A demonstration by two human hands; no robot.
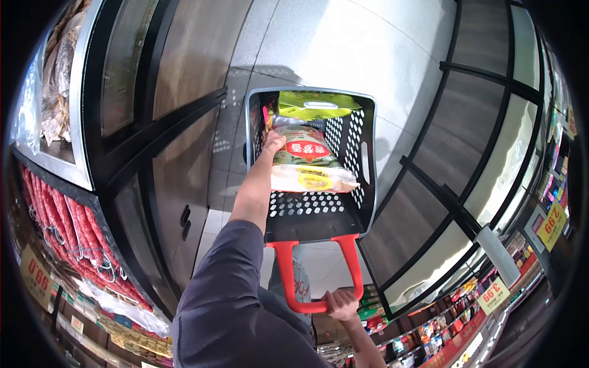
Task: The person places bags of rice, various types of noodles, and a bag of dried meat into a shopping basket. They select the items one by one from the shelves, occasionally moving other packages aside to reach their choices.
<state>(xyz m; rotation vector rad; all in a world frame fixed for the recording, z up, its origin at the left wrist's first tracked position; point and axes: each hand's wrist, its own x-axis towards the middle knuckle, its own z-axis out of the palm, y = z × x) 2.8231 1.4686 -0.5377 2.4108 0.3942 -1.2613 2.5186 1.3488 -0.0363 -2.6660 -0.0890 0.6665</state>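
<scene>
A black shopping basket with a grey rim (pixel 248 178) and perforated walls stands in front of me. My left hand (pixel 274 142) reaches inside, closed on the left edge of a plump, green-brown rice bag (pixel 310 149) with a red oval label; its fingertips are partly hidden. Against the bag's near side lies a white package with a yellow label (pixel 315 178). A yellow-green package with a handle slot (pixel 319 107) stands at the basket's far wall. My right hand (pixel 342 304) is wrapped round the lower right corner of the red basket handle (pixel 284 270).
Dark panelled display cabinets flank the aisle, one on the left (pixel 190 67) and one on the right (pixel 423 141). Red sausages (pixel 67 214) hang at left. Yellow price signs (pixel 493 297) and stocked shelves appear at lower right. Light grey floor tiles (pixel 343 43) lie beyond the basket.
</scene>
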